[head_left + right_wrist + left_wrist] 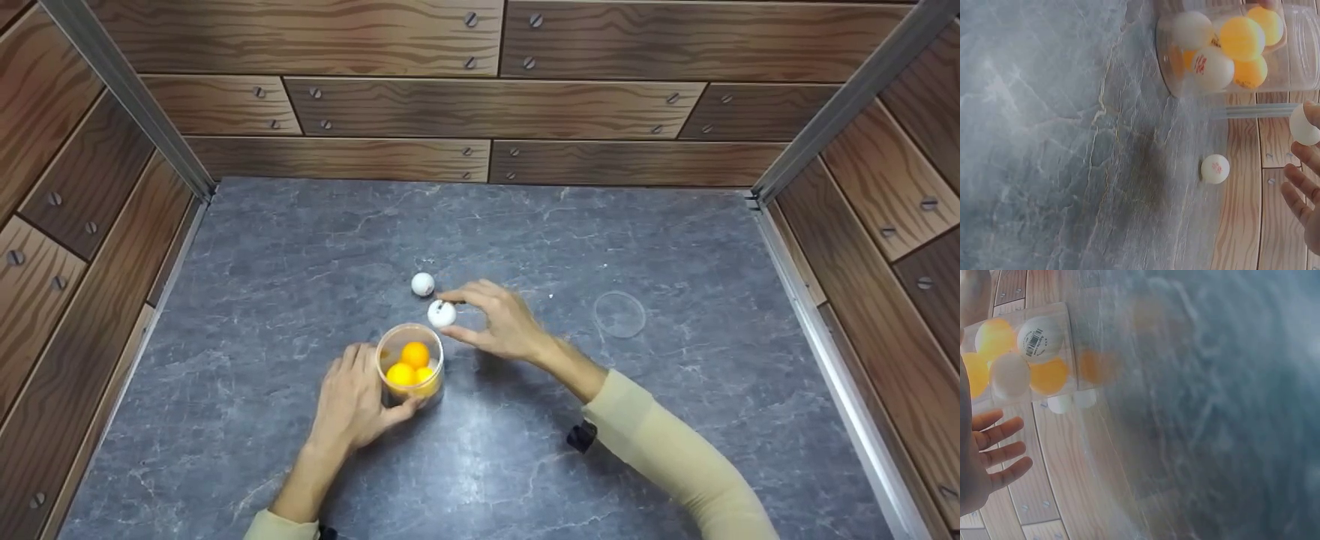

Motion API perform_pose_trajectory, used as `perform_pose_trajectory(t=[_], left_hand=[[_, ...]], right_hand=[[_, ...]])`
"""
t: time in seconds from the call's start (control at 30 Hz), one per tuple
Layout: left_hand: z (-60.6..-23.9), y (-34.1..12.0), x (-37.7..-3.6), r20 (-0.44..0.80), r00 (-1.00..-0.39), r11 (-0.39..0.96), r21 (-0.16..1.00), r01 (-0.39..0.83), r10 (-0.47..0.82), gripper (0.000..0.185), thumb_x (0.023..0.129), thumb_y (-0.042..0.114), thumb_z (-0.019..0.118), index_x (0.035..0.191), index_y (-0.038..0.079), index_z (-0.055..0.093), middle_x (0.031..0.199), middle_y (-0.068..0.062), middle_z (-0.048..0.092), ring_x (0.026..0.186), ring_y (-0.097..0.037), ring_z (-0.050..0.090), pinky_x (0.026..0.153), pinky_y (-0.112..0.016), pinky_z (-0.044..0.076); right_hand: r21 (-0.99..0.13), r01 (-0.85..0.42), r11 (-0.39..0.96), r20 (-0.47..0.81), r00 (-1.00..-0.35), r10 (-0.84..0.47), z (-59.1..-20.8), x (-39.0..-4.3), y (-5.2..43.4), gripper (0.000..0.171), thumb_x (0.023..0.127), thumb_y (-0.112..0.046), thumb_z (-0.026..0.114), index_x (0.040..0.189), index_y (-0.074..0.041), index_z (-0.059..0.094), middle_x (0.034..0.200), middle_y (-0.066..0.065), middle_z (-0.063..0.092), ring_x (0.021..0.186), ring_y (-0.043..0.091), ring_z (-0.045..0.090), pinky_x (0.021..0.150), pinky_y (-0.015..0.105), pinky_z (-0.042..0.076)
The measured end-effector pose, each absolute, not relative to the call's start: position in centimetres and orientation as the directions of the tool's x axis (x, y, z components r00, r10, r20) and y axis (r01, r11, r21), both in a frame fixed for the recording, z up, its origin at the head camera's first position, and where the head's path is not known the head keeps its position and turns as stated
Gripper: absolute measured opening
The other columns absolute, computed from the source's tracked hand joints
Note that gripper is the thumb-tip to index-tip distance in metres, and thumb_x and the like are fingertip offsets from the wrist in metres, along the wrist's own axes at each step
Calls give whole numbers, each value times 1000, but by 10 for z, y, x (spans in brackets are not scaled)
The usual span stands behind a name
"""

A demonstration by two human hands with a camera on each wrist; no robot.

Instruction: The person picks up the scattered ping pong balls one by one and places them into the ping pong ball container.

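A clear plastic jar [439, 379] stands upright on the grey surface, its mouth uncovered, with orange and white table tennis balls inside. My left hand [349, 397] holds it from the near left side, fingers along its left and thumb at its front. Just beyond the jar's far right rim, my right hand [499, 319] pinches a white table tennis ball [442, 313] between thumb and index finger. Another white table tennis ball [423, 284] lies on the surface behind it. The right wrist view shows this loose ball [1215, 169] with a red print.
To the right lies a clear round lid [619, 314], flat on the grey marbled surface [525, 232]. Wood-patterned walls [487, 109] with metal corner posts [840, 97] close off the back and both sides.
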State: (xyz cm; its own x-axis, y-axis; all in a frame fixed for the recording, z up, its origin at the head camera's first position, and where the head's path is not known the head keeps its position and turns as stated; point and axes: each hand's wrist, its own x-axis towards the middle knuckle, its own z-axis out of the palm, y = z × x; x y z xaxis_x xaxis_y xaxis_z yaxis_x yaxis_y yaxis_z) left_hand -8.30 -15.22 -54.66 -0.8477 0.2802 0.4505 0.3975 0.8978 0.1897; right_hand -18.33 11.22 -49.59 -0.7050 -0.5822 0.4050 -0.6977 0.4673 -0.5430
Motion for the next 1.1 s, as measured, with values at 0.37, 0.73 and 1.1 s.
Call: perform_pose_trajectory(t=[0.37, 0.73, 1.1], left_hand=[[-546, -152, -83, 438, -854, 900, 187, 393, 282, 97, 74, 76, 67, 127, -6, 62, 106, -16, 67, 98, -32, 63, 76, -46, 56], [-545, -152, -82, 428, -860, 902, 194, 386, 277, 91, 77, 78, 65, 123, -1, 62, 106, -14, 67, 96, -31, 63, 74, -45, 56], [-545, -152, -82, 416, -864, 904, 183, 385, 284, 96, 77, 78, 64, 126, -5, 60, 105, -16, 67, 97, -32, 64, 75, -46, 57]], right_hand=[[-600, -678, 425, 439, -723, -533, -482, -165, 117, 46, 89, -36, 83, 128, -13, 74, 118, 1, 78, 107, 18, 70, 93, 33, 58], [-594, -711, 377, 467, -686, -557, -465, -151, 116, 44, 90, -31, 83, 129, -12, 73, 121, 2, 77, 112, 20, 70, 98, 37, 58], [-532, -770, 352, 523, -626, -579, -460, -147, 105, 44, 88, -30, 85, 125, -9, 74, 117, 5, 78, 109, 21, 71, 96, 36, 60]])
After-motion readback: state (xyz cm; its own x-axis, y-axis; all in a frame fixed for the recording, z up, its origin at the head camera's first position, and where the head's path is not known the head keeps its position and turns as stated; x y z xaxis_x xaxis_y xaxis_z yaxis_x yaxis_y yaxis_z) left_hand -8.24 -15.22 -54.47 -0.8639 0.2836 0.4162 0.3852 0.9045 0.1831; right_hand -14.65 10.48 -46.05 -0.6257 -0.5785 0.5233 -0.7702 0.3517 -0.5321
